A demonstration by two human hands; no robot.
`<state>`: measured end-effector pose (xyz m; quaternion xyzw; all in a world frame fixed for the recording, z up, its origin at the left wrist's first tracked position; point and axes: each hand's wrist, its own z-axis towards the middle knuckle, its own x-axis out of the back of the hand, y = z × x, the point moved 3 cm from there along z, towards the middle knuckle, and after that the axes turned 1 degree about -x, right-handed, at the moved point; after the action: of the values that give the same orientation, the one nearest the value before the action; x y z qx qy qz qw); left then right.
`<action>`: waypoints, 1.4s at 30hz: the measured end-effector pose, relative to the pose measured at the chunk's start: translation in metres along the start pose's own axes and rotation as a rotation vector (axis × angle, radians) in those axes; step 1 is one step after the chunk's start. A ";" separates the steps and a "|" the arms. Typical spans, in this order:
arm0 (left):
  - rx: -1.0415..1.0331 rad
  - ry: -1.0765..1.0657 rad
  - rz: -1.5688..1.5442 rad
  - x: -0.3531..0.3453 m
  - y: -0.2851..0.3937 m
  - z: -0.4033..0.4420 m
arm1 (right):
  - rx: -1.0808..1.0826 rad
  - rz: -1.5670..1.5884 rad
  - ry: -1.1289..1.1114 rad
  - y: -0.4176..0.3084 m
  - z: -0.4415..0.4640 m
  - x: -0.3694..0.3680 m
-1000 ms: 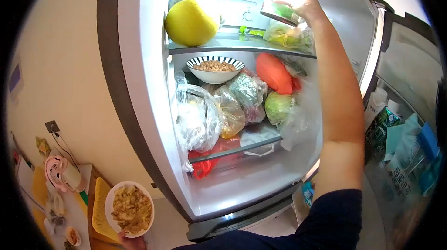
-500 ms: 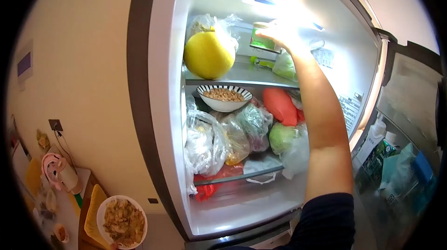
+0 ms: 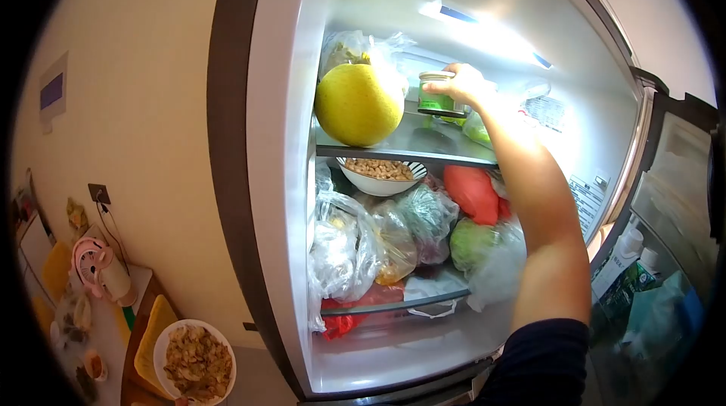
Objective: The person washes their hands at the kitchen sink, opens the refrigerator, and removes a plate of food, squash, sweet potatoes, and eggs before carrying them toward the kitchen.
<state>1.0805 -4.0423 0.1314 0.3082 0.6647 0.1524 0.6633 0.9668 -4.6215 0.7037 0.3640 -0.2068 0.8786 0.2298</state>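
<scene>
My right hand (image 3: 466, 85) reaches into the upper part of the fridge, its fingers wrapped round a small green jar (image 3: 435, 103) with a pale lid. The jar is held upright above the glass shelf (image 3: 423, 136). A large yellow pomelo (image 3: 359, 105) sits to its left, and a bagged green vegetable (image 3: 478, 130) lies behind my wrist. At the lower left, a white bowl (image 3: 160, 353) of brown cooked food is held out beside the fridge. Only a fingertip of my left hand (image 3: 181, 401) shows at its rim.
Below stand a striped bowl (image 3: 378, 185) of peanuts, several plastic bags (image 3: 344, 247), a red bag (image 3: 470, 190) and a cabbage (image 3: 473, 245). The open fridge door (image 3: 665, 171) at right holds bottles (image 3: 620, 258). A yellow chair (image 3: 151, 342) stands by a table at left.
My right hand and the green jar have come lower and slightly right in view, and the jar now shows more clearly. The whole view has shifted a little. The bowl stays at the lower left.
</scene>
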 end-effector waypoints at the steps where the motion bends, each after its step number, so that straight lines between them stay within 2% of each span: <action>1: -0.006 0.052 -0.037 -0.015 0.003 -0.005 | 0.013 0.012 0.005 0.002 0.002 -0.001; 3: -0.017 0.153 -0.109 -0.043 0.008 -0.013 | 0.000 0.044 -0.054 0.002 0.000 -0.004; 5: 0.068 0.037 -0.031 -0.009 0.004 -0.003 | 0.003 0.055 -0.125 -0.002 -0.002 -0.009; 6: 0.113 -0.021 0.008 -0.014 0.006 -0.001 | 0.014 0.047 -0.167 -0.004 -0.001 -0.012; 9: -0.098 0.202 0.074 -0.028 -0.005 0.001 | 0.019 0.103 -0.192 -0.008 -0.006 -0.023; 10: -0.090 0.189 0.053 -0.027 -0.008 0.002 | 0.018 0.133 -0.183 -0.010 -0.008 -0.025; 11: -0.083 0.176 0.033 -0.024 -0.010 0.004 | -0.167 0.408 -0.361 -0.009 -0.008 -0.022; 14: -0.053 0.204 0.002 -0.017 -0.013 0.006 | -0.321 0.269 -0.210 0.018 0.009 -0.003; 16: -0.026 0.210 -0.030 -0.009 -0.016 0.009 | -0.238 -0.320 -0.324 0.056 0.046 -0.004; 19: -0.003 0.190 -0.063 0.003 -0.019 0.014 | 0.015 -0.600 -0.404 0.039 0.024 -0.014; 20: -0.016 0.198 -0.044 0.000 -0.017 0.014 | 0.021 -0.618 -0.391 0.037 0.023 -0.024; 21: -0.034 0.206 -0.026 -0.002 -0.016 0.016 | -0.073 -0.675 -0.428 0.020 0.011 -0.025; 22: -0.045 0.214 -0.050 0.000 -0.016 0.019 | -0.040 -0.778 -0.461 0.035 0.019 -0.043; 23: -0.058 0.227 -0.075 0.006 -0.017 0.022 | 0.006 -0.792 -0.444 0.051 0.026 -0.051; 27: -0.079 0.309 -0.010 -0.011 -0.013 0.013 | 0.107 -0.933 -0.446 0.037 0.016 -0.049; 30: -0.032 0.290 -0.080 -0.006 -0.010 0.011 | 0.008 -0.870 -0.193 0.065 0.037 -0.045; 33: -0.034 0.346 0.023 -0.013 -0.005 0.003 | -0.225 -0.459 0.090 0.079 0.050 -0.005; 36: -0.031 0.255 -0.028 -0.006 -0.005 0.004 | -0.097 -0.169 0.148 0.077 0.034 0.005; 39: -0.015 0.070 -0.103 -0.012 0.000 0.007 | 0.248 -0.357 -0.024 0.028 0.008 0.016; 42: 0.010 0.087 -0.184 -0.001 -0.004 0.021 | 0.570 -0.113 0.154 0.020 -0.010 0.025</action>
<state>1.1000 -4.0504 0.1285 0.2421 0.7193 0.1008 0.6433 0.9347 -4.6261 0.7114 0.3569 0.0867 0.9122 0.1818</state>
